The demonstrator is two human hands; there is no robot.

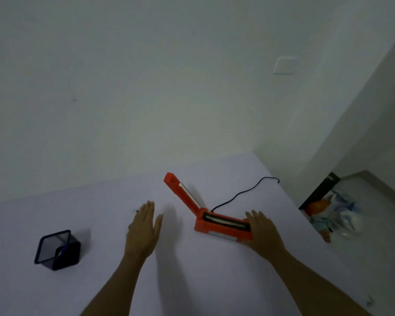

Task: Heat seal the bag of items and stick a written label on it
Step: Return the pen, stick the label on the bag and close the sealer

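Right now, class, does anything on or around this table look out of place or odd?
The bag of items is not on the table; it lies on the floor to the right. The orange heat sealer stands open with nothing in it. Both hands are open.

1. One orange heat sealer (222, 226), lid raised, at the worktop's (192, 281) 2 o'clock.
2. One black power cord (244, 192).
3. One dark mesh pen holder (57, 249) at 9 o'clock.
4. Two hands: left hand (144, 229), right hand (263, 231).
5. One clear bag of items (333, 213) at 3 o'clock.
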